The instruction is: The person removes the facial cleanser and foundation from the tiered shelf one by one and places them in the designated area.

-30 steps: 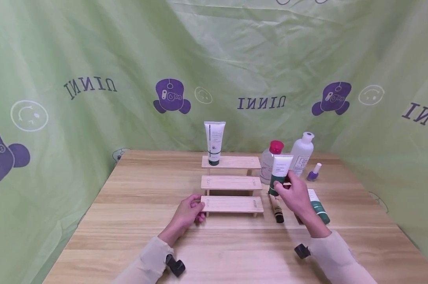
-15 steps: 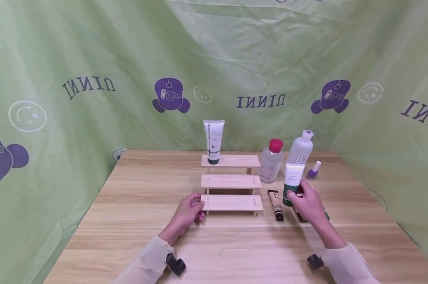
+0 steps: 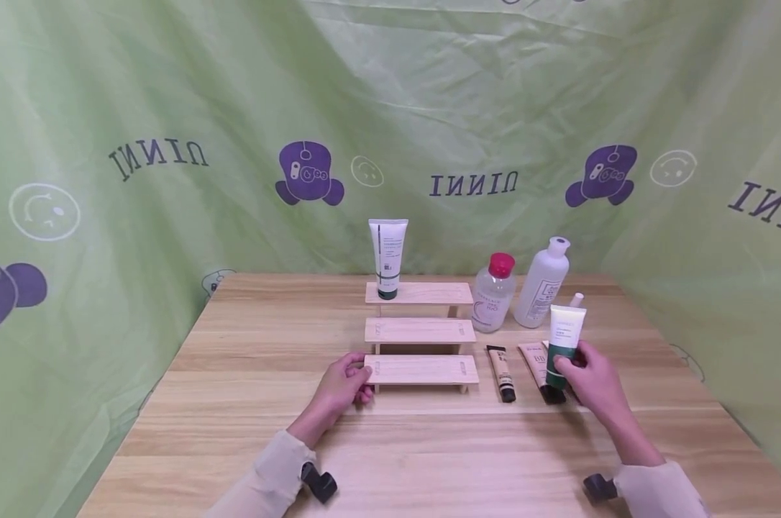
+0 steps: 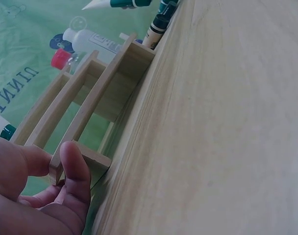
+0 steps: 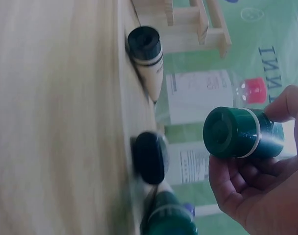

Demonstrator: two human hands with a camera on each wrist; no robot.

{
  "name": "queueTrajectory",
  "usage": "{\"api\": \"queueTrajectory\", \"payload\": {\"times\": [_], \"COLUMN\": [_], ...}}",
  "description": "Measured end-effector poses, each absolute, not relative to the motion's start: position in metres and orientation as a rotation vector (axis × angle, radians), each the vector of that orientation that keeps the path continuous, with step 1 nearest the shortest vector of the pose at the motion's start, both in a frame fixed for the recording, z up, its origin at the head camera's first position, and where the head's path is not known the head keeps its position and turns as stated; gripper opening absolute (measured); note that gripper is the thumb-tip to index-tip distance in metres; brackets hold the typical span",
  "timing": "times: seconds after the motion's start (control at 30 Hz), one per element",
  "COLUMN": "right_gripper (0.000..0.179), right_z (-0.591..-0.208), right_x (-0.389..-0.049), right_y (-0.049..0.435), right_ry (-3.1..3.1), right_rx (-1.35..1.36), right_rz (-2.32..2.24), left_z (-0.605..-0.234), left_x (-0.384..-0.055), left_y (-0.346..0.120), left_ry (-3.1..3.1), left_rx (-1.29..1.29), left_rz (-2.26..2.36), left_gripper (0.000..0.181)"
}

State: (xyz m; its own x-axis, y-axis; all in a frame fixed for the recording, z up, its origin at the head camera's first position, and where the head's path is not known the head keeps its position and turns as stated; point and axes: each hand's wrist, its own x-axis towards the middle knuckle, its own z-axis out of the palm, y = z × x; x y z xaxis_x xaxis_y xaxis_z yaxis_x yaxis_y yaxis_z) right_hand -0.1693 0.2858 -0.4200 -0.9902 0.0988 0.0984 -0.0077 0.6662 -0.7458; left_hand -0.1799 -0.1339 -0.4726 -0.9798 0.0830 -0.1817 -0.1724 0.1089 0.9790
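My left hand [image 3: 340, 392] pinches the left end of the lowest step of a three-tier wooden display stand [image 3: 419, 369], thumb and finger on the board's edge in the left wrist view. My right hand [image 3: 596, 381] grips a white squeeze tube with a green cap end [image 3: 565, 334], held upright, cap down. In the right wrist view its green cap [image 5: 232, 132] hangs apart from the table. Below and behind it lie a pink BB cream tube [image 3: 534, 360] and another green-capped tube [image 5: 168, 218], mostly hidden in the head view. A larger white tube [image 3: 388, 252] stands on the top step's left end.
A clear bottle with a red cap [image 3: 492, 302] and a white bottle [image 3: 541, 288] stand right of the stand. A small beige tube with a black cap [image 3: 502, 374] lies nearby. Nail polish [image 3: 577, 299] is partly hidden behind the held tube. A green printed curtain [image 3: 235, 108] surrounds the wooden table [image 3: 248, 316].
My right hand has carried the squeeze tube rightward and slightly nearer, away from the stand, uncovering the red-capped bottle and the BB cream tube. My left hand keeps its hold on the lowest step.
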Motion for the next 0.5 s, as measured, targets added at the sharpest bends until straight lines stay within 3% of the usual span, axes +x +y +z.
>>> {"api": "queueTrajectory", "payload": {"times": [0.5], "right_gripper": [0.052], "right_z": [-0.421], "right_x": [-0.163], "right_y": [0.309], "right_ry": [-2.774], "right_rx": [-0.131], "right_rz": [1.174], "left_z": [-0.468], "left_x": [-0.178], "left_y": [-0.134], "left_ry": [2.171], "left_rx": [-0.102], "left_rz": [1.993], "left_gripper": [0.047]}}
